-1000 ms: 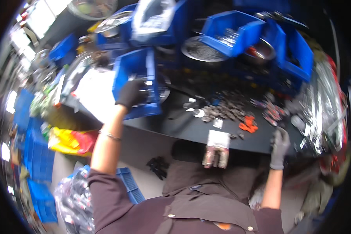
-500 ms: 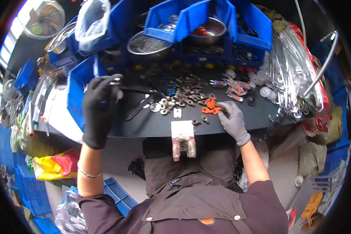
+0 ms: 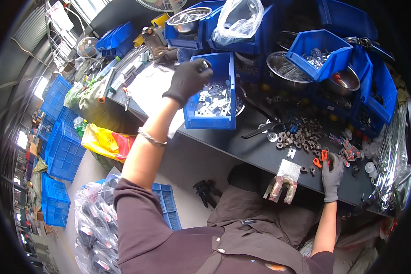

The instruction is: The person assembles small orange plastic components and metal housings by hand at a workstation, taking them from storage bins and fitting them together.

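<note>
My left hand (image 3: 189, 81), in a dark knit glove, is over the blue bin (image 3: 210, 122) of flat metal plates (image 3: 213, 99). Its fingers are curled together, with a small glint at the tips; what they hold, if anything, I cannot make out. In a grey glove, my right hand (image 3: 332, 178) pinches a small orange part (image 3: 324, 156) at the bench's front edge. Another orange piece (image 3: 317, 162) lies beside it. Left of that hand, a metal block fixture (image 3: 288, 170) with two prongs juts from the edge, and a small metal plate (image 3: 292, 152) rests just behind it.
A heap of small metal pieces (image 3: 301, 134) covers the middle of the bench. Dark-handled pliers (image 3: 260, 131) lie to its left. Blue bins (image 3: 322, 55) and a mesh bowl (image 3: 287, 67) stand behind. Long plastic-wrapped rods (image 3: 395, 160) are at the right. A blue crate (image 3: 166, 205) sits on the floor.
The view has swung to the left. My left hand has moved over the blue bin of plates. My right hand stays by the orange parts, now with one upright at its fingertips.
</note>
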A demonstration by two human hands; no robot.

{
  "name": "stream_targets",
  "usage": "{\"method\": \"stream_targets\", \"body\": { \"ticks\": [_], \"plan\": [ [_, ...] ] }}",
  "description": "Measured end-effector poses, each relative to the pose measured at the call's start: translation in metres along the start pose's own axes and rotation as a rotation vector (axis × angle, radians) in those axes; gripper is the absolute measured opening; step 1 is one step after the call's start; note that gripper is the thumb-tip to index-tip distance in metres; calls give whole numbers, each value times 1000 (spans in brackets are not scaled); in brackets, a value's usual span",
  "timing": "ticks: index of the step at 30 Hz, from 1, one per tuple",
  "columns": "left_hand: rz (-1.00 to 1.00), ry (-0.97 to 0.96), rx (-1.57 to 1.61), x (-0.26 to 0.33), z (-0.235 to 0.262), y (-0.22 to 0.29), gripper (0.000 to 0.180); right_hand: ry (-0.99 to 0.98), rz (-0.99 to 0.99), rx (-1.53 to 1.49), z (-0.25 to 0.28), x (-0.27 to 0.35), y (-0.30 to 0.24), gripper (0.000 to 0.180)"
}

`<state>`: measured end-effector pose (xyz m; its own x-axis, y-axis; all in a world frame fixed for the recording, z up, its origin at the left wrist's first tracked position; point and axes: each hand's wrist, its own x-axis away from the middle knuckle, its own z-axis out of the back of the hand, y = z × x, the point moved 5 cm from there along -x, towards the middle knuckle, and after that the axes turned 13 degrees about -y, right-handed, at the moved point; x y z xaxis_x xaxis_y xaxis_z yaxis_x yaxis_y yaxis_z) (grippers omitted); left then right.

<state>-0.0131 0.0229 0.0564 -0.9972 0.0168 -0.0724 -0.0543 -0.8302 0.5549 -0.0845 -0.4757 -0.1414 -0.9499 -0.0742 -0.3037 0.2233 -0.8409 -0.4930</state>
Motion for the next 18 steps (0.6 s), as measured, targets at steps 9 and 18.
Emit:
{"method": "stream_targets", "body": {
  "ticks": [9, 18],
  "plan": [
    [437, -314, -663, -32, -79, -30, 23, 25, 14, -47, 1, 4, -6, 18],
    [356, -245, -567, -52, -90, -51, 47, 54, -18, -106, 7, 13, 4, 17]
  ]
}}
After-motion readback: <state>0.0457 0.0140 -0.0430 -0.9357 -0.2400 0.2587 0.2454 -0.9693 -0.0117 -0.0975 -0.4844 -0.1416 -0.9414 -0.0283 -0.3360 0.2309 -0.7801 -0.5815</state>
